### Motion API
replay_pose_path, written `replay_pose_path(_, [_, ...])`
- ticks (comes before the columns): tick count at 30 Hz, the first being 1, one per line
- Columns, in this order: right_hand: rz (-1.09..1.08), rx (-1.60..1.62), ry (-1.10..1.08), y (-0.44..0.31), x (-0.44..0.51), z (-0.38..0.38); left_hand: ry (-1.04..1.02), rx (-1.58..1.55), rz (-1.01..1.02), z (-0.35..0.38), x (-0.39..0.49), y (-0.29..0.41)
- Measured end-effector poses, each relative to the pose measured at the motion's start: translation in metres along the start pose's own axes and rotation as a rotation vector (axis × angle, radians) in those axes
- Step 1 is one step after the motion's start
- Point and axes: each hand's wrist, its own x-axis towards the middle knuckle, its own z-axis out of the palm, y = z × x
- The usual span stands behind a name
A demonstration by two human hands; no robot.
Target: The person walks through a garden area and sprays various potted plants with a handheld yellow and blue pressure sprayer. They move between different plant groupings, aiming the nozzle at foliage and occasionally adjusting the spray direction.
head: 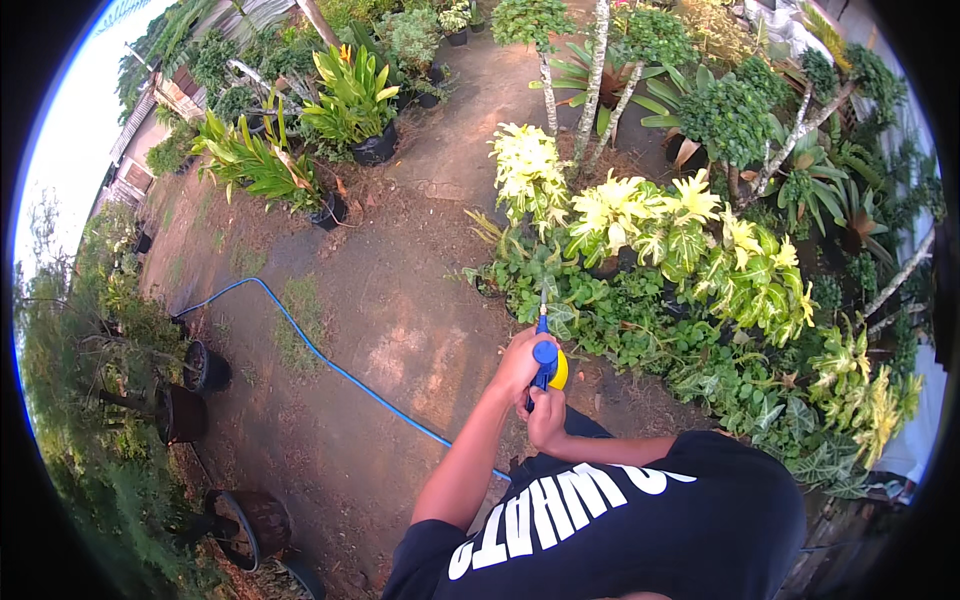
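Observation:
In front of my body I hold a blue spray gun (544, 354) with a rounded yellow part (559, 370) on its right side. My left hand (519, 364) wraps around its upper portion from the left. Lower down, my right hand (548, 420) grips near the handle. A narrow metal-tipped nozzle (543, 306) points away from me at low leafy green plants (585, 300). A faint pale streak shows beyond the tip; whether it is spray is hard to tell. Just past them stand yellow-green variegated shrubs (637, 217).
A blue hose (330, 364) snakes over the bare soil (360, 300) and disappears behind my body. Potted trees (251, 525) line the left side. Potted leafy plants (371, 146) stand farther off. Pale slender trunks (592, 82) rise behind the shrubs, and whitish sheeting (919, 420) borders the right.

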Motion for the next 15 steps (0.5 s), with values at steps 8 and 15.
replay_pose_path(8, [0.012,0.054,-0.083,0.003,0.117,0.104,0.074,-0.006,-0.104,-0.11,0.086,0.068])
replay_pose_path(15, [0.034,-0.127,0.041,0.01,0.202,0.199,-0.118,-0.019,0.063,-0.22,0.167,0.083])
